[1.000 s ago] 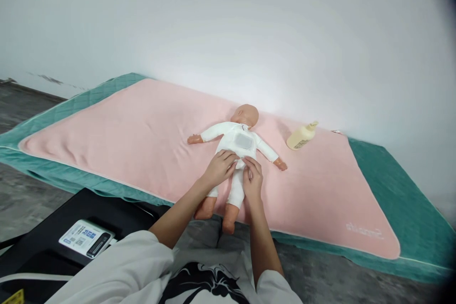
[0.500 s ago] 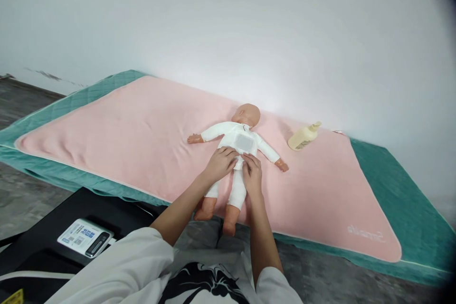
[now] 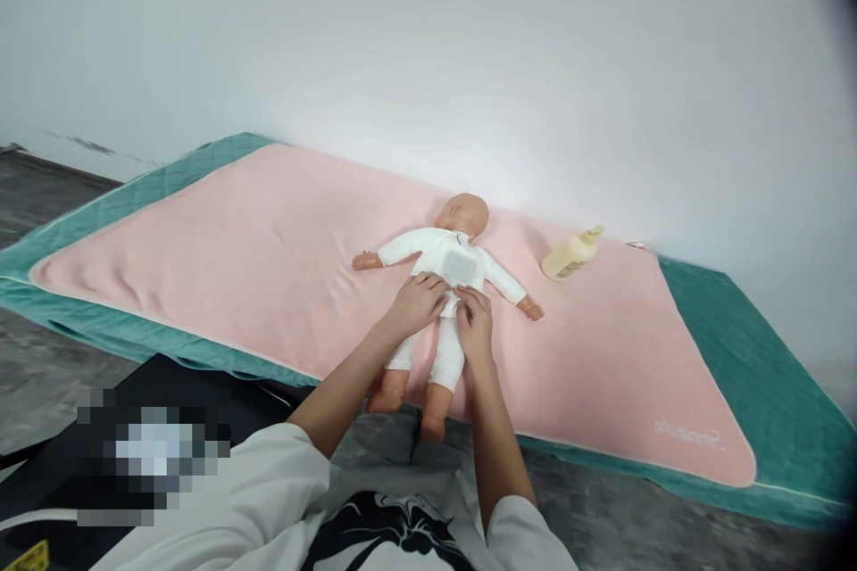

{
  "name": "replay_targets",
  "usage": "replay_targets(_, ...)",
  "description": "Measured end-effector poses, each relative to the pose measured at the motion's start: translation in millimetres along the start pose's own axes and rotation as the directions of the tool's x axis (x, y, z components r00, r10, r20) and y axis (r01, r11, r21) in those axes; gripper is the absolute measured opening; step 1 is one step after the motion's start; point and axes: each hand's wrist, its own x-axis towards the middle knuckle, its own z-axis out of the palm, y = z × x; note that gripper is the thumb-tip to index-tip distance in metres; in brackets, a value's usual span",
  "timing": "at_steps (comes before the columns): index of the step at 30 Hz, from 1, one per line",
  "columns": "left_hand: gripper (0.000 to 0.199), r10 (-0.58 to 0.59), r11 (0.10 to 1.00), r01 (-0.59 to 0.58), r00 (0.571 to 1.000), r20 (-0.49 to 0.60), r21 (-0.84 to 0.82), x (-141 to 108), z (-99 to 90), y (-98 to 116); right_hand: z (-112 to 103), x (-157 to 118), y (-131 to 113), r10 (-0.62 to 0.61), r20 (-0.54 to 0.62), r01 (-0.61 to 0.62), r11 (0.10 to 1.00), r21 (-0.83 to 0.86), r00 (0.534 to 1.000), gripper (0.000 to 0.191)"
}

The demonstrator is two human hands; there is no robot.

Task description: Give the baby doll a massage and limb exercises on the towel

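A baby doll (image 3: 438,248) in a white suit lies with its arms spread and its head toward the wall, the face turned out of sight. A pale grey rectangular patch (image 3: 460,268) shows on its upper back. My left hand (image 3: 420,302) lies on the lower left of the doll's torso, fingers stretched over the white cloth. On the right side of the waist rests my right hand (image 3: 475,314), its fingers bent onto the cloth near the left fingertips. Neither hand is lifted from the doll.
The doll lies on a pink mat (image 3: 301,232) over a green quilted cover (image 3: 743,330). A cream pump bottle (image 3: 569,257) lies on its side to the right. Behind stands a white wall (image 3: 428,62). A black surface (image 3: 161,384) at lower left carries a blurred-out object.
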Motion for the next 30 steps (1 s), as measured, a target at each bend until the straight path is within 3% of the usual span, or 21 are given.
replay_targets(7,0.035,0.090,0.995,-0.095,0.989,-0.118,-0.042,5,1.0,-2,-4,11,5,-0.053,-0.044,0.052,0.999,-0.008,0.998,0.034)
replay_targets(16,0.044,0.088,0.996,-0.088,0.994,-0.064,0.007,4,15.0,-8,0,14,10,-0.034,0.087,0.036,0.999,-0.016,0.996,0.041)
replay_targets(30,0.043,0.043,0.998,-0.043,0.999,0.000,0.051,7,17.7,-9,-1,16,10,0.042,0.129,-0.041,0.999,-0.011,0.991,0.040)
